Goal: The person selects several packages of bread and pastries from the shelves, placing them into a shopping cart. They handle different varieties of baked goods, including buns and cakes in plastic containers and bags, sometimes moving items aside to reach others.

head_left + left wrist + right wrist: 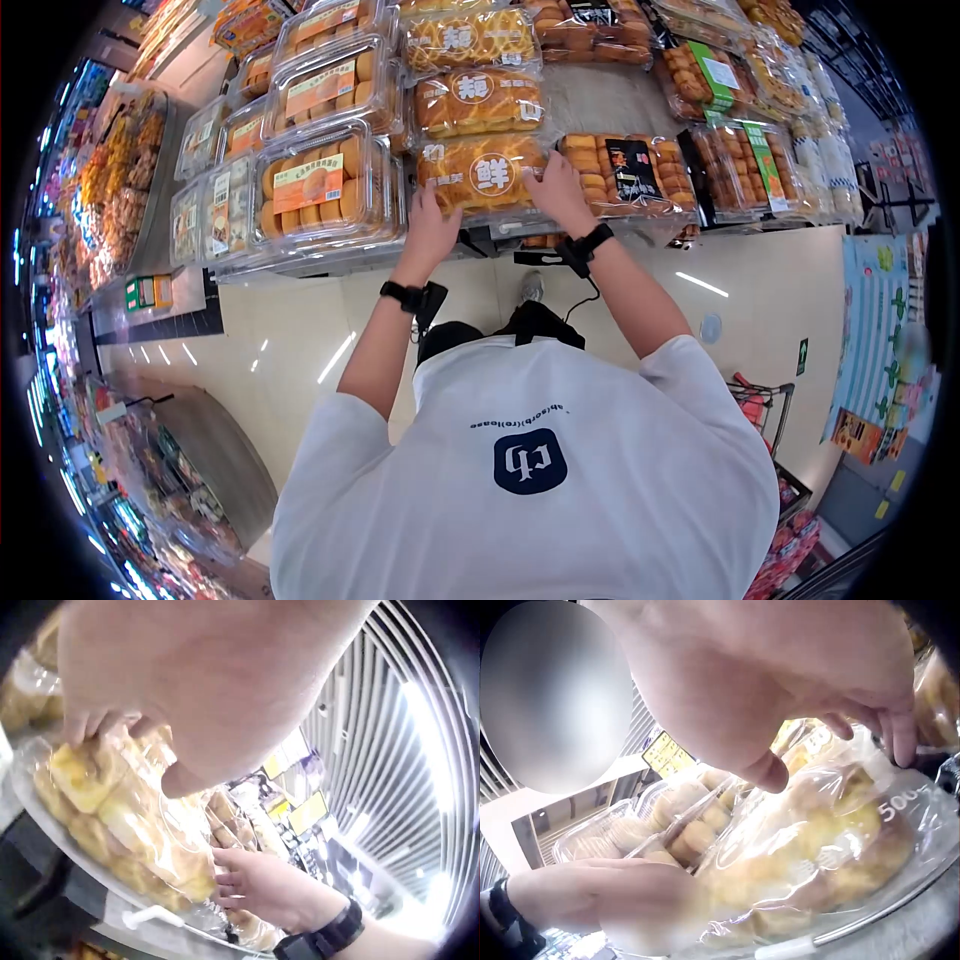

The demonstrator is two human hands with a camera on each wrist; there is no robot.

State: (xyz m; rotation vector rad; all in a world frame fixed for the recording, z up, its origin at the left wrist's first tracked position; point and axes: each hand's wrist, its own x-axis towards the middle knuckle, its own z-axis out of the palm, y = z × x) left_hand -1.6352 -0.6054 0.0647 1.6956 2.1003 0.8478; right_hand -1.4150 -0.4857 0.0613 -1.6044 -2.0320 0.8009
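Note:
A clear plastic bag of golden bread (pixel 487 178), printed with large white characters, lies at the front edge of the display between both hands. My left hand (pixel 432 228) grips its left end, fingers over the wrap. At the opposite end, my right hand (pixel 560 195) holds the bag, with the thumb (pixel 769 772) over the near side and the fingers bent down at the far side. Both ends of the bag are partly hidden under the hands. In the left wrist view the wrap of the bread bag (pixel 124 825) looks shiny and creased.
Two similar bread bags (pixel 478 102) lie behind it. Clear boxes of round cakes (pixel 315 190) are stacked at the left. Packs of small buns (pixel 630 175) sit at the right, some with a green band. A shopping cart (pixel 765 405) stands behind on the right.

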